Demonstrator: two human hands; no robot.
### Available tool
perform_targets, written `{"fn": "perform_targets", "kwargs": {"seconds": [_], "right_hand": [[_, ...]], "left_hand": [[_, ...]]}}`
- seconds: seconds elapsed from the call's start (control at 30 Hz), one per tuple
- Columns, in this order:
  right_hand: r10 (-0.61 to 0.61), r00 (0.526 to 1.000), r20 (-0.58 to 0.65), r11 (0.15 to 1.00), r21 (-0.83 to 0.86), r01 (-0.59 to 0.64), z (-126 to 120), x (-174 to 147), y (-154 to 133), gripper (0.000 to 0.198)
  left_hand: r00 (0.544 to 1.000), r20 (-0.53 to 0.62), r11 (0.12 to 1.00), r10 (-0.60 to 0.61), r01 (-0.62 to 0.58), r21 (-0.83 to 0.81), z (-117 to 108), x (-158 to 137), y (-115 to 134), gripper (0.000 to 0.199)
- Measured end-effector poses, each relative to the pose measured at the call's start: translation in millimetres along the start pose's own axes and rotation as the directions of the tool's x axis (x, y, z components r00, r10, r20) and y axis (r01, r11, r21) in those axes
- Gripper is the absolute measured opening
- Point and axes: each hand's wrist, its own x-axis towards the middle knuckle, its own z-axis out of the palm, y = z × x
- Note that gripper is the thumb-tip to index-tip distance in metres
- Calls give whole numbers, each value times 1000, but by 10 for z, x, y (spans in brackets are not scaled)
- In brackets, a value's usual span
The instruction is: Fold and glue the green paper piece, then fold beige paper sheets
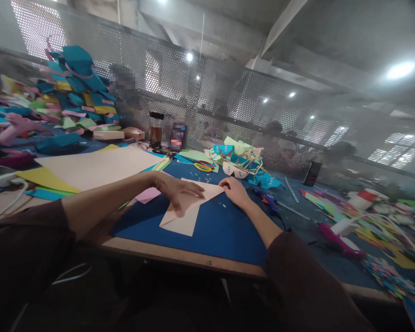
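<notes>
A pale pink sheet of paper [183, 224], folded into an angled shape, lies on the blue table mat [224, 235] in front of me. My left hand [176, 191] rests over it with fingers spread, pressing on the paper. At the sheet's pointed right corner, my right hand [234, 190] has its thumb and fingers pinched together on the tip. Part of the sheet is hidden under my left hand. A small pink piece of paper [148, 195] sits just left of the folded sheet.
Large paper sheets [100, 167] lie at left. Scissors [204, 166] and folded paper pieces [240, 159] are beyond my hands. A blue glue gun [269, 201] lies right of my right hand. A jar [156, 129] stands at the back; a purple power strip [342, 242] lies at right.
</notes>
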Motion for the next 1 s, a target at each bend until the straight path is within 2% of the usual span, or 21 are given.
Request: {"fn": "perform_targets", "kwargs": {"seconds": [0.23,0.57,0.9,1.0], "right_hand": [[66,998,-15,997,51,-65,18,63,105,29],[101,994,-39,994,32,-100,3,72,168,40],[120,991,-63,993,23,-119,1,50,126,40],[129,987,-95,992,4,-129,-27,30,64,35]], "left_hand": [[1000,8,1000,0,0,-21,11,9,-26,96],[995,-94,998,31,-36,-50,9,-4,11,89],[997,-74,999,4,-7,-45,3,-9,17,91],[999,-51,1000,2,-3,-30,15,-8,7,91]]}}
